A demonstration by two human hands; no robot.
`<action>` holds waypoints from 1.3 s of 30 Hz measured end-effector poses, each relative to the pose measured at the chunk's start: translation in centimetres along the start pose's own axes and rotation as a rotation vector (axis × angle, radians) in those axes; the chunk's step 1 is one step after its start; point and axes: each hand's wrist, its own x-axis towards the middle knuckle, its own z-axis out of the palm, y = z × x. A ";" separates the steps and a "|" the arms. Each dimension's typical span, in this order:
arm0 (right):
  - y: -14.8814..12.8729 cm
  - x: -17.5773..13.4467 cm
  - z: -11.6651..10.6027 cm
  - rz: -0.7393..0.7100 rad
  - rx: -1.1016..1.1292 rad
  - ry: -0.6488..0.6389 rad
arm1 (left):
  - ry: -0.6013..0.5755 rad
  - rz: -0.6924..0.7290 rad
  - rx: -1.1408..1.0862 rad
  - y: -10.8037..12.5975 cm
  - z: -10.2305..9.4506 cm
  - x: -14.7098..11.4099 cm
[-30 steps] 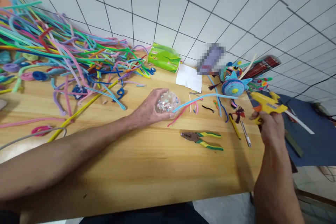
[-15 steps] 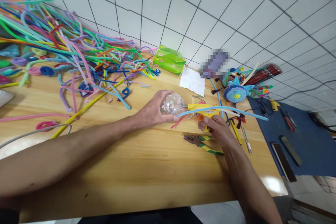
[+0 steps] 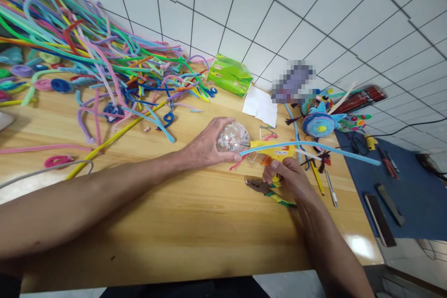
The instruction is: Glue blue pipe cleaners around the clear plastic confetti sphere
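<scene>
- My left hand (image 3: 206, 146) has fingers curled round the clear ball (image 3: 232, 136), well in from the worktop (image 3: 181, 223)'s front edge.
- Right hand (image 3: 288, 174) fingers wrap the yellow glue gun (image 3: 272, 153), nozzle (image 3: 246, 144) at the ball (touching? can't tell from here).

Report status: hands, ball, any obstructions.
Left hand gripping clear ball. Right hand holding yellow glue gun, nozzle at ball's right side. Light-blue pipe cleaner crosses gun in view; pliers below.

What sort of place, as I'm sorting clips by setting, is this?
Probably a craft workspace: there are heaped pipe cleaners, pliers, and a glue gun in the right hand.
</scene>
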 end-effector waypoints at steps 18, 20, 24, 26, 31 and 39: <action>1.6 -0.1 2.7 -0.047 0.231 0.183 | 0.022 0.021 0.008 -0.1 0.1 0.0; 1.4 -0.1 2.9 -0.066 0.252 0.200 | 0.022 0.032 0.008 -0.1 0.1 0.0; 0.8 -0.1 3.0 -0.076 0.333 0.227 | 0.036 0.074 0.021 -0.1 0.4 -0.1; 0.6 -0.2 2.9 -0.077 0.355 0.218 | 0.045 0.076 0.027 -0.2 0.4 -0.1; 0.6 -0.2 2.7 -0.035 0.365 0.164 | 0.040 0.070 0.033 -0.2 0.5 -0.2; 0.8 -0.2 2.5 -0.013 0.295 0.140 | 0.036 0.056 0.027 -0.1 0.5 -0.2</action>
